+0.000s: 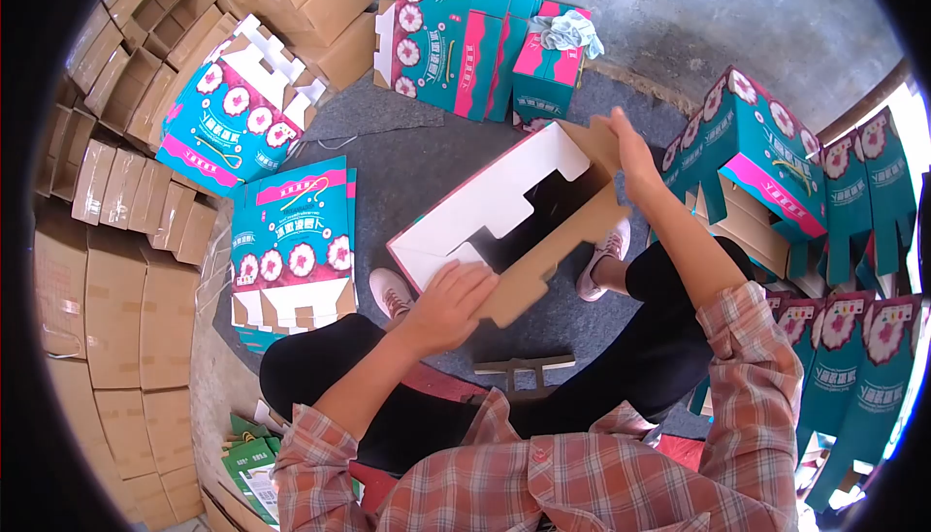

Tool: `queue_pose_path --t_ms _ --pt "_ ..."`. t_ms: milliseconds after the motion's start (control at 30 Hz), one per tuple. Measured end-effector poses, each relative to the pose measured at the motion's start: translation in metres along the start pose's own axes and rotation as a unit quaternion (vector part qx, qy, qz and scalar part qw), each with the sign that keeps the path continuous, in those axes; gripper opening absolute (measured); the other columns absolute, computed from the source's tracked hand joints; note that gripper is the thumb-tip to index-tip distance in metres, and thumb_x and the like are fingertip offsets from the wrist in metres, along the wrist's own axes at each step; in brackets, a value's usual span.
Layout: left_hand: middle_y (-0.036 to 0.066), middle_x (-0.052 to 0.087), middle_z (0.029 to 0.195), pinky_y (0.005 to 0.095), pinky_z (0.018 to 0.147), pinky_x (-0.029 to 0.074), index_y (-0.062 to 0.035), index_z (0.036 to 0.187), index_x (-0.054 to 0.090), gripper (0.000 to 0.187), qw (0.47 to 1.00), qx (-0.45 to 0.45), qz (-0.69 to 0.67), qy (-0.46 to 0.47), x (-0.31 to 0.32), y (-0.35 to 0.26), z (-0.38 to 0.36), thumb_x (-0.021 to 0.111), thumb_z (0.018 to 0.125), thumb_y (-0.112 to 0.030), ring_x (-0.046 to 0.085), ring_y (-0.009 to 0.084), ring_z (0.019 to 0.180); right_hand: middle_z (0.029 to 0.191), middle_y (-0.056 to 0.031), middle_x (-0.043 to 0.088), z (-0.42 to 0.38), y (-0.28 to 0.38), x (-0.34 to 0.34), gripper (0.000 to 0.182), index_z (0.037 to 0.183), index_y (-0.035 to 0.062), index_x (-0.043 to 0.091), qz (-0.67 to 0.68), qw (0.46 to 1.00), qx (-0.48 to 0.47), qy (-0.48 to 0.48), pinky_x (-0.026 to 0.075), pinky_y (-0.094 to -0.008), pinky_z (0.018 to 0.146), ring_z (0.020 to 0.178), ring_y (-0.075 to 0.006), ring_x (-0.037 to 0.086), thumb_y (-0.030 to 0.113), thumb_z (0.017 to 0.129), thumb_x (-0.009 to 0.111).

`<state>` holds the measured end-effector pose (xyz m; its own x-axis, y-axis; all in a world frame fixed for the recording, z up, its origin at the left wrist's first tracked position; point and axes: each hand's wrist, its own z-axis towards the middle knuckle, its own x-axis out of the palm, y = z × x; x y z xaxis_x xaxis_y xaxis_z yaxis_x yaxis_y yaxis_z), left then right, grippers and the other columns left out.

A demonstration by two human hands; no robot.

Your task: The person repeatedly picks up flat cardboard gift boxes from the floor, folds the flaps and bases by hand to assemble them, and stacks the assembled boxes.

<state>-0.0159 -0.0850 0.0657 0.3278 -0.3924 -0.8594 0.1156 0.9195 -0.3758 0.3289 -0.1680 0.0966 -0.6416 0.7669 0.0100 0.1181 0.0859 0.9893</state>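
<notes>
A half-folded cardboard box [524,165] is tilted in front of me above my feet, its opening facing up. White and plain brown inner faces with cut-out flaps show, and the dark floor is visible through it. My left hand [451,301] grips the near left end, fingers together over a white flap; its thumb is hidden. At the far right end, my right hand [632,165] holds the brown end flap from outside, with some fingers hidden behind the cardboard.
Flat printed cartons [296,241] lie at left, with more cartons [456,37] at the back. A folded carton [747,149] stands right. Brown boxes [116,309] are stacked along the left. A pale cloth [567,32] rests on a small carton [548,71]. A metal piece [525,369] lies between my legs.
</notes>
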Motion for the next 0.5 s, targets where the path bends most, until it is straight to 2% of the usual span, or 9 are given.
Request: queue_pose_path --t_ms 67,100,200,233,300,333,400,433,500 --pt "0.015 0.052 0.119 0.0463 0.101 0.035 -0.0003 0.120 0.053 0.054 1.000 -0.006 -0.002 -0.012 -0.003 0.005 -0.004 0.057 0.067 -0.005 0.049 0.0334 0.113 0.126 -0.0120 0.055 0.003 -0.010 0.001 0.071 0.126 -0.0003 0.053 -0.144 0.984 0.004 0.101 0.031 -0.0355 0.104 0.118 -0.0222 0.048 0.060 0.091 0.037" --pt "0.015 0.053 0.118 0.0455 0.101 0.036 -0.0008 0.119 0.054 0.052 1.000 -0.013 -0.002 -0.029 -0.005 0.006 -0.004 0.057 0.067 -0.005 0.050 0.0328 0.113 0.126 -0.0120 0.055 0.000 -0.007 0.002 0.071 0.126 -0.0003 0.053 -0.146 0.984 0.005 0.104 0.031 -0.0355 0.104 0.118 -0.0222 0.048 0.060 0.091 0.037" --pt "0.015 0.055 0.115 0.0438 0.100 0.037 -0.0006 0.116 0.056 0.045 0.998 -0.047 -0.015 -0.028 -0.016 0.007 -0.004 0.058 0.071 -0.007 0.050 0.0329 0.111 0.121 -0.0144 0.058 -0.019 0.014 0.007 0.080 0.121 -0.0004 0.058 -0.167 0.954 0.104 0.227 0.035 -0.0352 0.099 0.114 -0.0216 0.051 0.067 0.090 0.029" --pt "0.015 0.055 0.115 0.0438 0.100 0.037 -0.0006 0.116 0.056 0.045 0.998 -0.048 -0.015 -0.031 -0.015 0.007 -0.005 0.058 0.071 -0.007 0.050 0.0329 0.111 0.121 -0.0144 0.058 -0.022 0.016 0.008 0.080 0.121 -0.0004 0.058 -0.170 0.953 0.103 0.228 0.035 -0.0352 0.099 0.114 -0.0216 0.051 0.067 0.090 0.029" --pt "0.014 0.054 0.118 0.0425 0.099 0.037 -0.0012 0.116 0.054 0.039 0.990 -0.121 -0.070 -0.008 -0.011 0.006 -0.006 0.061 0.082 -0.020 0.051 0.0343 0.109 0.122 -0.0154 0.057 -0.028 0.019 0.008 0.084 0.123 0.0003 0.057 -0.268 0.918 0.081 0.280 0.035 -0.0346 0.100 0.115 -0.0225 0.051 0.070 0.089 0.025" --pt "0.014 0.054 0.118 0.0425 0.099 0.037 -0.0012 0.116 0.054 0.039 0.990 -0.122 -0.072 -0.008 -0.011 0.004 -0.006 0.061 0.082 -0.020 0.051 0.0343 0.109 0.122 -0.0154 0.057 -0.030 0.024 0.006 0.084 0.123 0.0003 0.057 -0.269 0.918 0.082 0.280 0.035 -0.0346 0.100 0.115 -0.0225 0.051 0.070 0.089 0.025" --pt "0.019 0.053 0.119 0.0422 0.099 0.036 0.0009 0.128 0.043 0.049 0.961 -0.226 -0.146 -0.069 -0.011 -0.002 -0.006 0.057 0.088 -0.022 0.052 0.0369 0.109 0.122 -0.0161 0.057 -0.032 0.037 0.002 0.077 0.125 0.0001 0.056 -0.317 0.888 0.085 0.323 0.034 -0.0356 0.102 0.115 -0.0251 0.051 0.066 0.090 0.033" --pt "0.019 0.053 0.119 0.0422 0.099 0.036 0.0009 0.128 0.043 0.049 0.960 -0.227 -0.145 -0.071 -0.005 -0.003 -0.003 0.057 0.088 -0.022 0.052 0.0369 0.109 0.122 -0.0161 0.057 -0.031 0.036 0.000 0.077 0.125 0.0001 0.056 -0.318 0.887 0.085 0.324 0.034 -0.0356 0.102 0.115 -0.0251 0.051 0.066 0.090 0.033" --pt "0.023 0.051 0.121 0.0432 0.100 0.035 0.0022 0.138 0.028 0.062 0.912 -0.282 -0.180 -0.238 0.005 -0.002 0.003 0.058 0.088 -0.021 0.053 0.0394 0.110 0.127 -0.0165 0.054 -0.030 0.035 0.000 0.071 0.128 -0.0009 0.052 -0.303 0.873 0.039 0.381 0.032 -0.0361 0.104 0.118 -0.0266 0.049 0.059 0.091 0.043"
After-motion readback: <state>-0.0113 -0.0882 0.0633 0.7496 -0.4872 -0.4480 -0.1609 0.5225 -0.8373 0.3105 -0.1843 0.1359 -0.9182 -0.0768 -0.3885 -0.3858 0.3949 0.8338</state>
